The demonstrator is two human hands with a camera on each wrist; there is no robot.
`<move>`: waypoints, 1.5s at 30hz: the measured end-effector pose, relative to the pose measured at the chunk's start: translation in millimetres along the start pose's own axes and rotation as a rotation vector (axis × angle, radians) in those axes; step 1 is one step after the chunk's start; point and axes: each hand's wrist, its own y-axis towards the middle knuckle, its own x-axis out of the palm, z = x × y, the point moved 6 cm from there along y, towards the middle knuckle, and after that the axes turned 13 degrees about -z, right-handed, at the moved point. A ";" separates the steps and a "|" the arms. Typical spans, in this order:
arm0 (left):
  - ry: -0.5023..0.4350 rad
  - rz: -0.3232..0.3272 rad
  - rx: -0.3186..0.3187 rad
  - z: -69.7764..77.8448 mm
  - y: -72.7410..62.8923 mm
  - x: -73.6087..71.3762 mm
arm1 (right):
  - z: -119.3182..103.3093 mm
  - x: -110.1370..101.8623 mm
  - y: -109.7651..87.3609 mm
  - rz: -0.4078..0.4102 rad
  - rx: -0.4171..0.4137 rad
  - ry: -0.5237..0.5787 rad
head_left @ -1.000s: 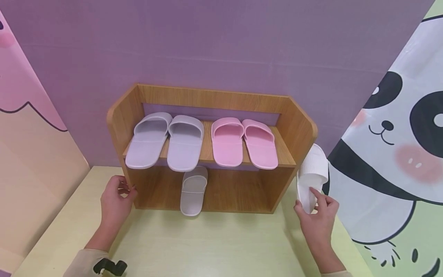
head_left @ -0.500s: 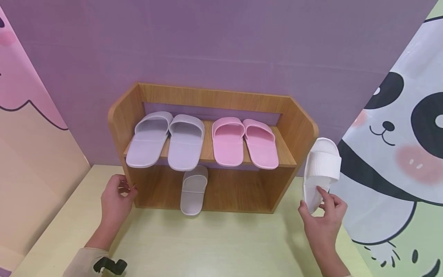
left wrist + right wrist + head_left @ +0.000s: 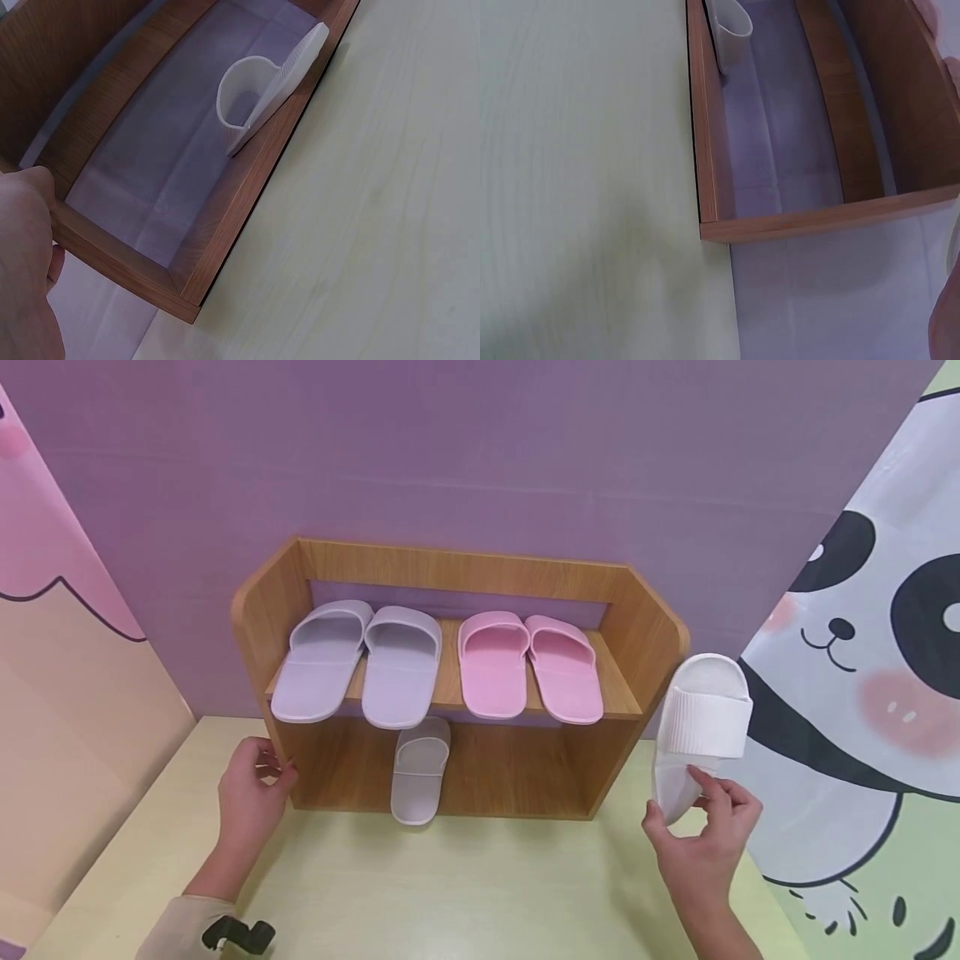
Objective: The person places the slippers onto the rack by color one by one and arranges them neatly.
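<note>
My right hand (image 3: 708, 852) pinches a white slipper (image 3: 708, 722) near its heel, holding it up with the toe end raised beside the right panel of a wooden shoe rack (image 3: 465, 568). The left hand (image 3: 251, 797) grips the front edge of the rack's left panel between thumb and fingers; in the left wrist view part of that hand (image 3: 26, 255) shows at the panel. On the upper shelf lie two lavender slippers (image 3: 401, 672) and two pink slippers (image 3: 492, 672). A single pale grey slipper (image 3: 420, 777) sits on the bottom board, its heel end jutting past the front.
The rack stands on a pale wood table (image 3: 465, 885) against a purple backdrop (image 3: 465, 443). A panda panel (image 3: 847, 710) rises close behind the right hand, and a pink and beige panel (image 3: 75, 693) borders the left side.
My right hand has moved the white slipper rightward and slightly up, out from behind the rack's right panel, and turned it so more of its top shows. The left hand stays put.
</note>
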 end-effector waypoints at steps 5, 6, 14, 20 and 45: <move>-0.002 -0.010 -0.008 0.0 0.2 -0.3 | -21.0 6.9 -1.4 -0.001 -0.123 0.027; 0.000 -0.011 -0.010 -0.4 0.4 -0.1 | -26.6 8.5 -1.5 -0.009 -0.143 0.032; 0.023 -0.010 -0.009 -2.5 0.7 1.2 | -43.3 22.8 -6.1 -0.140 -0.230 0.089; 0.022 -0.003 0.006 -3.6 0.7 1.3 | -38.9 34.7 -13.5 -0.271 -0.257 0.093; 0.010 -0.012 -0.002 -2.1 0.6 0.8 | -71.9 76.4 -36.3 -0.585 -0.462 0.156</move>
